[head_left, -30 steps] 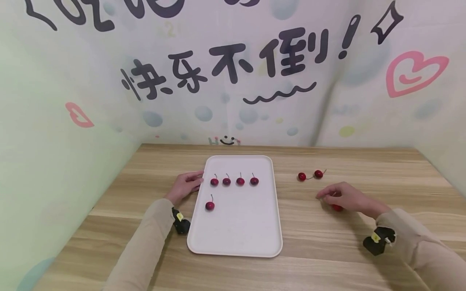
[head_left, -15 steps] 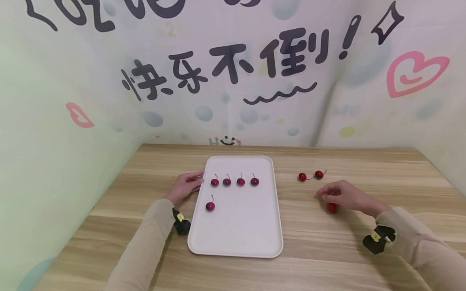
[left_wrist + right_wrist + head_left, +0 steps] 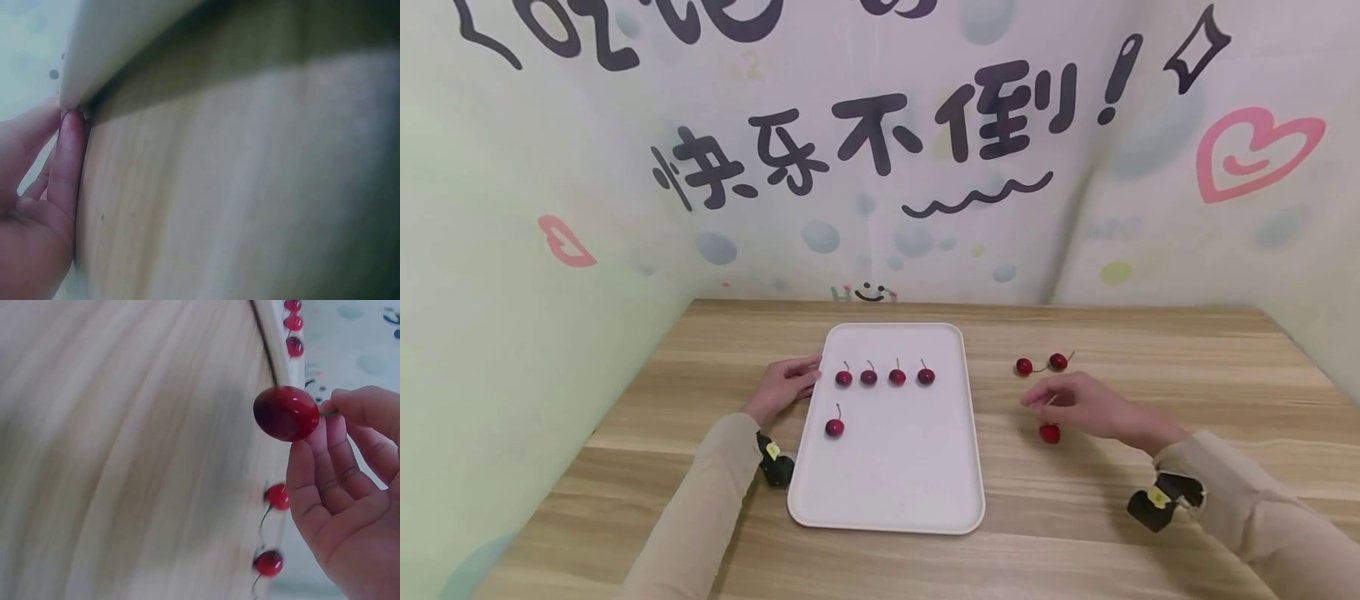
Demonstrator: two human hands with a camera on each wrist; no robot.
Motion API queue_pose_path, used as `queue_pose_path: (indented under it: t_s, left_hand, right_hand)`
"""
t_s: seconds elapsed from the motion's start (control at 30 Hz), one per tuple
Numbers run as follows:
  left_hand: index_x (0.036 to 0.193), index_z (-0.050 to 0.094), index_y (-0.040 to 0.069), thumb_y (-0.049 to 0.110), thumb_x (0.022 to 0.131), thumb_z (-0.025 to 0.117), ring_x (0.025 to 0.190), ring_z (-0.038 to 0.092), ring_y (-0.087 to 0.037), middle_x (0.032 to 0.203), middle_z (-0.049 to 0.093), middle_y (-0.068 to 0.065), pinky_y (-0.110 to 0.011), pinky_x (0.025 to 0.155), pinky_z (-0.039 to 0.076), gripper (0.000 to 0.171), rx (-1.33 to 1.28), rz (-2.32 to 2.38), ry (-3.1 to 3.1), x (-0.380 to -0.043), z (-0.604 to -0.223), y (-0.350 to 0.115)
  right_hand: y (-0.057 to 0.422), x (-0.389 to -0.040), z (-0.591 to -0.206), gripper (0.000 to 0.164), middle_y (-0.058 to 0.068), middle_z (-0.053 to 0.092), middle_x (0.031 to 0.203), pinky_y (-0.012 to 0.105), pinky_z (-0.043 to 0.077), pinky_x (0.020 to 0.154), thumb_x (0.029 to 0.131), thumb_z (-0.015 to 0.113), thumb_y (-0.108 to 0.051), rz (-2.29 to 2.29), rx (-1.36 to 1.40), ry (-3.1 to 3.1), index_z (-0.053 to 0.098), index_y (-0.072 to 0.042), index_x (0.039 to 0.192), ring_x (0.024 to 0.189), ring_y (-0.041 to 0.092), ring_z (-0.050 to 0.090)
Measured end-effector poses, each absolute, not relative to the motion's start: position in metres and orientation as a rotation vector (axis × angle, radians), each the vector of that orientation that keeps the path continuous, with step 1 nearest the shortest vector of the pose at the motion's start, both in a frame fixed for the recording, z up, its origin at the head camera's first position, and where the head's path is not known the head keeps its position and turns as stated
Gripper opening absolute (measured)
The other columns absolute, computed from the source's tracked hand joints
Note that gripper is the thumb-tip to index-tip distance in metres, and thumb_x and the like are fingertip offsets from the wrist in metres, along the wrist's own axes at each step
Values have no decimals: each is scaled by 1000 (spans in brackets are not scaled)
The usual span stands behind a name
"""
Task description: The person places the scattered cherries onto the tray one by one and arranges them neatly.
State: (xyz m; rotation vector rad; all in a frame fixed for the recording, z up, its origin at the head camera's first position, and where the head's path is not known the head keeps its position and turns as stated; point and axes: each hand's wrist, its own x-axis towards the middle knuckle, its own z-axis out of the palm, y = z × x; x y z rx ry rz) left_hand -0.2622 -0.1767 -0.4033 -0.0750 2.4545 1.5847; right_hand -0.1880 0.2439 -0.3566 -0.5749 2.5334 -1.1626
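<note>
My right hand (image 3: 1082, 404) pinches the green stem of a red cherry (image 3: 286, 414) between thumb and fingertips. The fruit (image 3: 1049, 433) hangs below the fingers, right of a white tray (image 3: 887, 483). At the tray's left side, my left hand (image 3: 781, 388) touches the rim with its fingertips; in the left wrist view, thumb and fingers (image 3: 65, 169) meet the rim's edge close to the tabletop. On the tray, several cherries (image 3: 868, 377) stand in a row with stems pointing away from me. A single cherry (image 3: 834, 427) sits below the row's left end.
Two more cherries (image 3: 1024, 367) (image 3: 1058, 361) lie on the wooden table (image 3: 1150, 333) to the right of the tray, just beyond my right hand. A printed cloth backdrop (image 3: 880, 242) rises behind the table's far edge. Dark wrist cameras (image 3: 777, 469) are strapped to both sleeves.
My right hand has shifted left toward the tray, carrying the cherry by its stem; the fruit shows more fully below the fingers. The left hand and tray cherries stay in place.
</note>
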Motion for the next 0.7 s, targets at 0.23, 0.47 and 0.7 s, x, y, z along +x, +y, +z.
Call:
queue_pose_path:
  t_s: [0.23, 0.47, 0.7]
  left_hand:
    - [129, 50, 10, 16, 90, 56, 100, 55, -21, 116, 54, -14, -28, 85, 48, 40, -44, 1624, 2430, -262, -404, -178]
    - [128, 51, 9, 16, 90, 55, 101, 56, -21, 118, 54, -15, -28, 85, 48, 39, -36, 1634, 2418, -262, -405, -179]
    - [128, 51, 10, 17, 91, 55, 101, 56, -20, 118, 54, -15, -27, 85, 48, 39, -44, 1619, 2434, -263, -406, -179]
  right_hand:
    - [222, -187, -349, 21, 16, 62, 88, 23, 51, 68, 85, 60, -6, -1240, -715, 2460, 60, 7, 103, 74, 10, 58]
    - [198, -191, -345, 18, 12, 62, 85, 24, 51, 68, 84, 60, -3, -1249, -824, 2435, 61, 6, 100, 74, 11, 56]
    - [169, -197, -339, 18, 11, 63, 86, 24, 51, 69, 84, 61, -7, -1216, -839, 2403, 62, 2, 100, 74, 15, 56]
